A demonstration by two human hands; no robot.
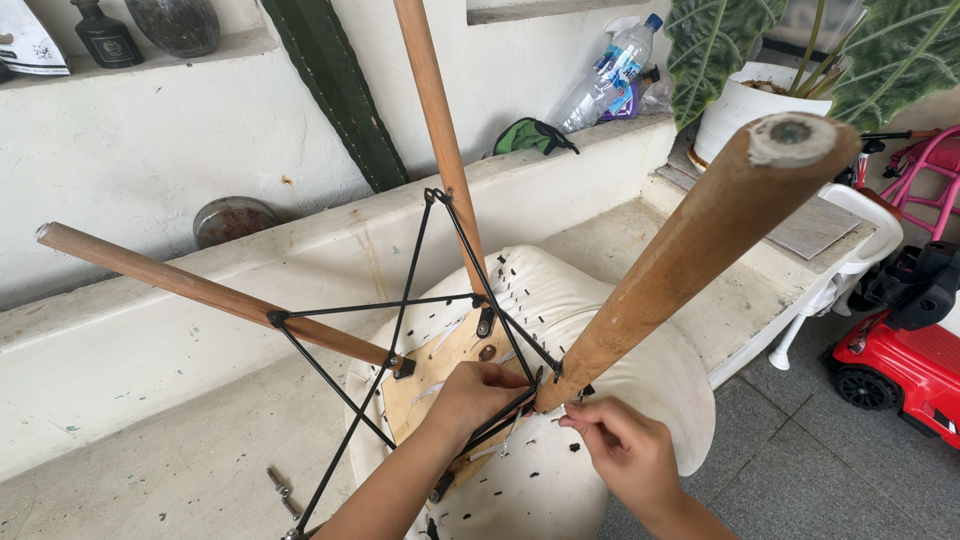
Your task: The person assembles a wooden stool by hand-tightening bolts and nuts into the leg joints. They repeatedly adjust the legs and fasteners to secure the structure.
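**Both hands in at the base of the upturned chair**

From the head camera: you've got a white chair (640, 385) lying upside down on the pale concrete worktop (150, 440), its wooden legs pointing up and out. The nearest leg (690, 250) runs from the seat straight toward the camera, and black wire braces (400, 305) cross between the legs. Your left hand (478, 392) is curled closed over the braces just where that leg meets the wooden plate (430, 385) on the seat's underside. Your right hand (625, 445) sits just right of the leg's foot, fingers pinched together on something small at the joint; what it is, I can't make out. The two hands are close, either side of that joint.

A loose bolt (280, 490) lies on the worktop to the left. On the ledge behind, a plastic bottle (610, 80) and a white plant pot (745, 110). A red toy car (905, 365) stands on the floor at right.
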